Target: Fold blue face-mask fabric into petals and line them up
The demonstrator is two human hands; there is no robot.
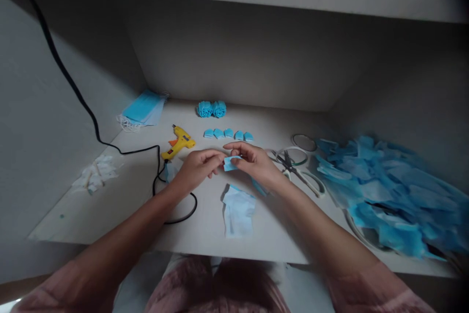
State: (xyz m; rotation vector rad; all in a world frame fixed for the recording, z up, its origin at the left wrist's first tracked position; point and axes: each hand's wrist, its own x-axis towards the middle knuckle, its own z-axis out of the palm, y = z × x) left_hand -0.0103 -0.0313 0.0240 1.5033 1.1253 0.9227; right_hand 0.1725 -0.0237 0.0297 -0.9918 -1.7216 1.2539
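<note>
Between my hands is a small light-blue piece of mask fabric [231, 163]. My right hand [254, 160] pinches it between thumb and fingers. My left hand [201, 165] is closed, its fingertips at the fabric's left edge. Below them on the table lies a larger pale-blue fabric piece [239, 213]. A narrow blue strip [259, 187] shows partly under my right wrist. Beyond my hands is a row of several small folded blue pieces [228, 133], and behind it two rolled blue fabric roses [211, 109] stand side by side.
A yellow glue gun [179, 142] with a black cord [69, 78] lies left of my hands. Stacked face masks [143, 108] are at the back left, white scraps [95, 174] at the left. Scissors [302, 174], rings [305, 142] and a large blue fabric heap [388, 186] are rightward.
</note>
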